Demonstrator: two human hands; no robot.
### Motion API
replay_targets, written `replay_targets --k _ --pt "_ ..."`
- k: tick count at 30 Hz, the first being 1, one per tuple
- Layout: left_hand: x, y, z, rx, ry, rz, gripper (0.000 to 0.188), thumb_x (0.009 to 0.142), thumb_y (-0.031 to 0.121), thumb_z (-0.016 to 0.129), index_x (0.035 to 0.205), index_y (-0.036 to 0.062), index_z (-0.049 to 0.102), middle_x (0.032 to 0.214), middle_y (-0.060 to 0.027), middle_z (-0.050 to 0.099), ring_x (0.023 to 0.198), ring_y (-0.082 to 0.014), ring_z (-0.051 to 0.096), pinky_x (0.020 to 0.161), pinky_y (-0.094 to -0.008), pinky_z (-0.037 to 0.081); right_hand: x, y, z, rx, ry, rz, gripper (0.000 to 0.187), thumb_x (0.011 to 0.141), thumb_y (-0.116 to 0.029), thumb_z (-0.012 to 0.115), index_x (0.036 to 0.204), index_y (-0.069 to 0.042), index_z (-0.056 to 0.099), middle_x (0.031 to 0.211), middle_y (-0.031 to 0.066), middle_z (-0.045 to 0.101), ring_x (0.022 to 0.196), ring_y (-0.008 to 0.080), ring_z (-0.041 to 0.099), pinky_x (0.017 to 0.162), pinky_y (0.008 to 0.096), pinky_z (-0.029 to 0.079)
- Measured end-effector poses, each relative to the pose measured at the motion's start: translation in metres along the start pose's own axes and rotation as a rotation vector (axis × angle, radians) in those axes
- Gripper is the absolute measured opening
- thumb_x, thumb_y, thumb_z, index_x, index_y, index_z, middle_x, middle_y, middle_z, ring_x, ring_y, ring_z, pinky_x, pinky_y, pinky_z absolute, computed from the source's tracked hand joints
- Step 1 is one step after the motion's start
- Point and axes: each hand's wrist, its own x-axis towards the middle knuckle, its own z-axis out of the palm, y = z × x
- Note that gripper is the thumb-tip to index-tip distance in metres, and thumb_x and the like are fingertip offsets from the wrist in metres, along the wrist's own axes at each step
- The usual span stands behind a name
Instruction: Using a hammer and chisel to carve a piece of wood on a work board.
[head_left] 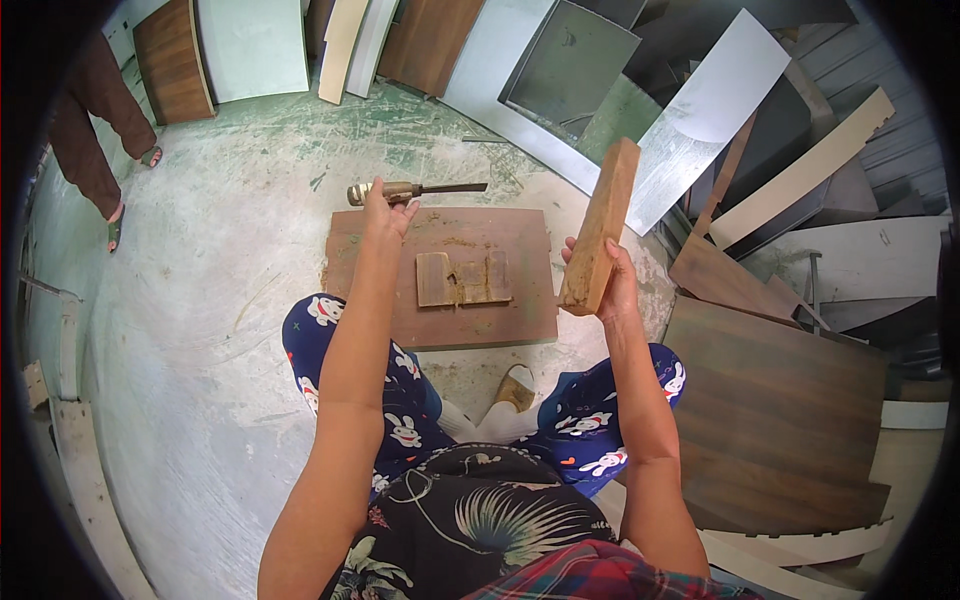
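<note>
My left hand point(388, 215) is closed around the handle of a wood chisel point(445, 188). Its dark blade points to the right, above the far edge of a brown board point(530, 235). In my right hand point(622, 285) is a long, squared wooden block point(606, 220), gripped near its lower end and tilted upward. Between the two hands, a small flat piece of wood point(435, 280) lies on the board. Two rough cuts run across it, with shavings in and around them. Neither the chisel nor the block touches this piece.
The board lies on a scuffed concrete floor point(220, 230), between my bent legs. Sheets and panels point(710, 110) lean in a pile at the far right. A large dark brown panel point(780, 400) lies close on my right. Another person's legs point(95, 130) stand at the far left.
</note>
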Motion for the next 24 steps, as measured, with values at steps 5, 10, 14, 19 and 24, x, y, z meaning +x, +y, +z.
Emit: replay_targets --k 5,10,14,19,24 --pt "0.0077 -0.0036 -0.0062 0.008 -0.009 0.003 0.053 0.100 0.042 0.050 0.134 0.0031 0.037 0.138 -0.0186 0.041 0.129 -0.0341 0.044 0.110 -0.0615 0.028 -0.0017 0.0059 0.0056 -0.103 -0.038 0.050 0.061 0.090 -0.041 0.053 0.131 0.004 0.047 0.121 0.0186 0.062 0.109 0.0306 0.062 0.092 0.0413 0.049" --pt "0.0078 -0.0059 -0.0045 0.012 -0.011 -0.003 0.054 0.100 0.042 0.051 0.135 0.0038 0.036 0.139 -0.0183 0.040 0.130 -0.0345 0.042 0.110 -0.0609 0.029 -0.0022 0.0095 0.0067 -0.141 -0.054 0.086 0.060 0.091 -0.040 0.050 0.133 0.003 0.045 0.121 0.0179 0.063 0.108 0.0298 0.063 0.092 0.0404 0.048" --pt "0.0075 -0.0054 -0.0052 0.017 -0.004 -0.004 0.055 0.099 0.043 0.051 0.136 0.0045 0.036 0.139 -0.0179 0.040 0.131 -0.0345 0.042 0.110 -0.0606 0.029 -0.0026 0.0093 0.0082 -0.139 -0.057 0.092 0.059 0.092 -0.039 0.050 0.133 0.003 0.045 0.120 0.0178 0.063 0.107 0.0294 0.063 0.093 0.0402 0.048" --pt "0.0059 -0.0062 -0.0032 0.014 -0.001 -0.003 0.055 0.099 0.043 0.050 0.136 0.0044 0.036 0.139 -0.0177 0.040 0.131 -0.0343 0.042 0.110 -0.0602 0.030 -0.0031 0.0082 0.0077 -0.117 -0.049 0.091 0.058 0.093 -0.039 0.050 0.132 0.003 0.045 0.120 0.0179 0.063 0.107 0.0293 0.063 0.094 0.0402 0.048" --pt "0.0034 -0.0069 -0.0025 0.040 0.010 0.002 0.058 0.098 0.049 0.050 0.136 0.0061 0.038 0.139 -0.0157 0.043 0.130 -0.0324 0.044 0.111 -0.0604 0.025 -0.0023 0.0098 0.0077 -0.127 -0.045 0.091 0.058 0.093 -0.039 0.050 0.133 0.002 0.045 0.121 0.0176 0.063 0.108 0.0293 0.062 0.094 0.0403 0.047"
